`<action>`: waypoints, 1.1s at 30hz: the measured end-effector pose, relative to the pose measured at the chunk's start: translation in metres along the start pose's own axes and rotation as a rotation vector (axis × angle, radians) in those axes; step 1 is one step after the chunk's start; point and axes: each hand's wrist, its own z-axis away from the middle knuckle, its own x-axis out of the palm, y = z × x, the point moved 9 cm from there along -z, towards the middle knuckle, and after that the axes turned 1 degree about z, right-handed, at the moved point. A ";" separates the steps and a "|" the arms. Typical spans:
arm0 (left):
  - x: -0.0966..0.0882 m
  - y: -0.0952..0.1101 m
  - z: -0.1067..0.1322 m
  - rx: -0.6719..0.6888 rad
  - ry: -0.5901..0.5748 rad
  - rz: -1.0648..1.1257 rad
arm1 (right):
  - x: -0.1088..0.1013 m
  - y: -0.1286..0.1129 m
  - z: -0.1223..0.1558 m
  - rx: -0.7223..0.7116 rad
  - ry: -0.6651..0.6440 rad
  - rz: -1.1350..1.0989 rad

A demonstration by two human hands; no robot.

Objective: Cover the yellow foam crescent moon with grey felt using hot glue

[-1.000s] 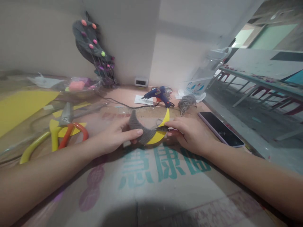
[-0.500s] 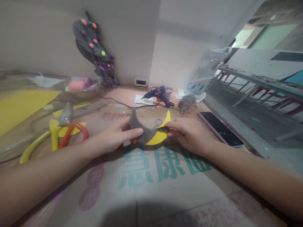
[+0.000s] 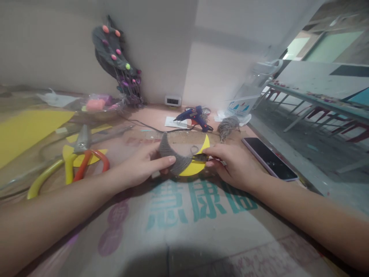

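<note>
My left hand (image 3: 157,161) pinches the left half of a yellow crescent (image 3: 191,168), thumb on top. Grey yarn (image 3: 175,159) is wound tightly round that half, while the right half is bare yellow. A small dark pointed tool (image 3: 200,157), whose exact kind I cannot make out, is between the fingers of my right hand (image 3: 226,161). Its tip lies at the edge of the wound yarn. Those right fingers are also close against the crescent's right side. A thin loop of grey yarn (image 3: 194,149) shows just behind the crescent.
A blue glue gun (image 3: 193,115) and a ball of grey yarn (image 3: 228,126) lie behind my hands. To the right is a phone (image 3: 269,158); to the left, shears with yellow and red handles (image 3: 86,161). A yarn-covered crescent with pompoms (image 3: 111,50) leans on the wall.
The dark tool has turned slightly in my right fingers, showing more of its shiny side. Both hands stay at the crescent; the whole view has shifted slightly.
</note>
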 end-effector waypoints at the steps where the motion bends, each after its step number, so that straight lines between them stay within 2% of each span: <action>1: 0.000 0.000 0.000 0.005 -0.003 -0.005 | 0.000 -0.001 0.000 -0.005 0.005 -0.003; 9: 0.005 0.005 0.001 0.029 -0.057 0.003 | 0.008 0.002 0.002 -0.003 -0.034 0.011; 27: 0.007 0.002 0.002 0.046 -0.078 -0.015 | 0.002 -0.007 0.001 -0.125 0.074 0.019; 30: 0.007 0.001 0.000 0.048 -0.082 -0.010 | 0.002 -0.007 0.001 -0.119 0.068 0.014; 33: 0.007 0.000 0.000 0.025 -0.066 -0.002 | 0.000 -0.001 0.002 -0.052 0.074 -0.046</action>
